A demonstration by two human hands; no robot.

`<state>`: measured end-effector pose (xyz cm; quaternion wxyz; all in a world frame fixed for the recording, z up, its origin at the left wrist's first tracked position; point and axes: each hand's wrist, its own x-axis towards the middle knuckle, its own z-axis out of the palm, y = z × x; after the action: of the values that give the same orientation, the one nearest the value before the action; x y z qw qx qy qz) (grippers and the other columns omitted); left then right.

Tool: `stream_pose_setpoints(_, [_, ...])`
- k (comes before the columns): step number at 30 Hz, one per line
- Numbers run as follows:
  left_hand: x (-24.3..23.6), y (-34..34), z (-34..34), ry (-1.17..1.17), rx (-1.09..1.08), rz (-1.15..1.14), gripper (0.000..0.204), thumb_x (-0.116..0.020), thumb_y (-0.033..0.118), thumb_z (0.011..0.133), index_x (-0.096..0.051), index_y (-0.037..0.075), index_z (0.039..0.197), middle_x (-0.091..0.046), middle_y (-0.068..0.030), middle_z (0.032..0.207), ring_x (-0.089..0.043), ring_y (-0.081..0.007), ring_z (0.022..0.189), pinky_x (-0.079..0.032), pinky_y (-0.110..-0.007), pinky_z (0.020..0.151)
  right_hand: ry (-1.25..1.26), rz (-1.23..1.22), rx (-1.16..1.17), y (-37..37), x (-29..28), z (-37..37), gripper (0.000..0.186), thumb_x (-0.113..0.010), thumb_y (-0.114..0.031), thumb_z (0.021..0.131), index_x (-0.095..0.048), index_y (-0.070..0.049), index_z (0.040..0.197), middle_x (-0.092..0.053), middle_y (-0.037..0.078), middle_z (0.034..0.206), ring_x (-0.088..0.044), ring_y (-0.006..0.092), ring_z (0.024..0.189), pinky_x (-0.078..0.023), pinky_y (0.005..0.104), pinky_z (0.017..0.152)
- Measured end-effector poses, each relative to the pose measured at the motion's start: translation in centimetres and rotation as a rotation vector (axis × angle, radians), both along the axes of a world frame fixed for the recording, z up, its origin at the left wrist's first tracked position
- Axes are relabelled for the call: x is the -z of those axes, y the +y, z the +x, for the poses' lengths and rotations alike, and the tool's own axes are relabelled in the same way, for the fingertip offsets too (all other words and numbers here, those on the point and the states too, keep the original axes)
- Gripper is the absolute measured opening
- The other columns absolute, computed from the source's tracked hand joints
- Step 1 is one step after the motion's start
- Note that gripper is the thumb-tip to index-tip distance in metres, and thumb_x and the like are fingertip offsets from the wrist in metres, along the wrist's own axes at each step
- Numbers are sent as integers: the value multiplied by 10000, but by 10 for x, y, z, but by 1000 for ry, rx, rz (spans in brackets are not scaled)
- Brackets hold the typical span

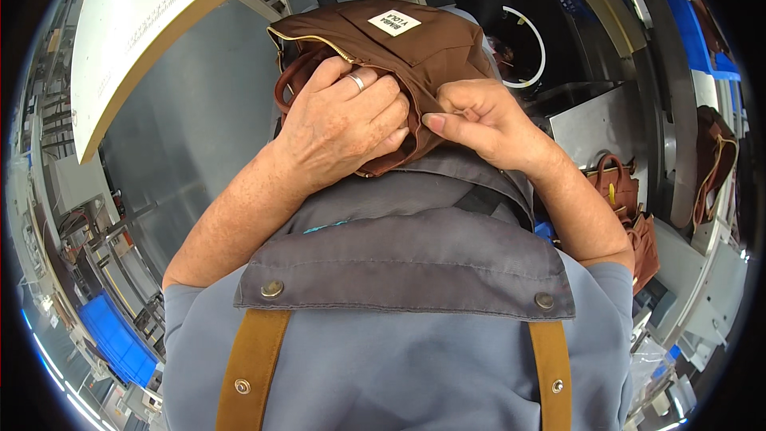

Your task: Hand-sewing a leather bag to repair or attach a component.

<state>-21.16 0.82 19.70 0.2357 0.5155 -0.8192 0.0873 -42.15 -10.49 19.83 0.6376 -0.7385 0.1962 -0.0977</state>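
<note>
A brown fabric bag (439,41) with a white label patch and a gold zipper along its opening lies in front of my body. My left hand (343,121), with a ring on one finger, is closed on the near edge of the opening, its fingertips hidden in the fabric. Beside it, my right hand (483,121) pinches the same edge between thumb and curled fingers. A reddish-brown handle (289,86) shows within the opening, partly behind my left hand.
A white table (152,20) curves across the upper left. At the right stand reddish-brown handbags (618,183) and a metal box (594,124). A white ring (544,48) shows beyond the bag. A blue crate (118,341) is at the lower left.
</note>
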Motion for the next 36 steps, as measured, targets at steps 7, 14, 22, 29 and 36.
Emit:
stream_pose_setpoints(7, [3, -1, 7, -40, 46, -78, 176, -750, 234, 712, -663, 133, 827, -638, 16, 875, -605, -153, 798, -443, -332, 802, 12, 156, -15, 0, -4, -1, 464, -695, -172, 980, -370, -99, 657, -316, -83, 626, -269, 41, 602, -240, 269, 510])
stream_pose_setpoints(14, [8, -1, 10, 155, 24, 106, 237, -745, 237, 730, -660, 100, 903, -633, 1, 852, -585, -169, 724, -430, -352, 757, -10, 53, -9, 0, -7, 1, 452, -703, -168, 968, -371, -79, 674, -323, -45, 645, -286, 73, 608, -251, 288, 521])
stream_pose_setpoints(22, [-12, -3, 1, 513, -79, 406, 266, -706, 295, 888, -632, 41, 918, -552, -58, 745, -524, -222, 678, -371, -344, 728, -50, -273, 50, 0, -5, 3, 379, -699, -142, 954, -413, -36, 728, -358, 23, 687, -335, 151, 636, -303, 325, 551])
stream_pose_setpoints(29, [2, -5, 8, 546, -5, 580, 491, -612, 471, 990, -594, 72, 705, -543, -42, 622, -530, -218, 634, -352, -383, 841, -48, -207, 33, 3, -5, 3, 367, -689, -150, 956, -429, -43, 721, -357, 22, 667, -347, 144, 638, -302, 322, 549])
stream_pose_setpoints(36, [10, 2, 10, 795, 25, 695, 431, -684, 365, 976, -613, 30, 715, -513, -38, 605, -476, -160, 594, -400, -326, 578, -138, -41, 132, 15, 8, 2, 381, -689, -162, 955, -432, -56, 693, -376, -13, 645, -333, 98, 610, -278, 303, 533])
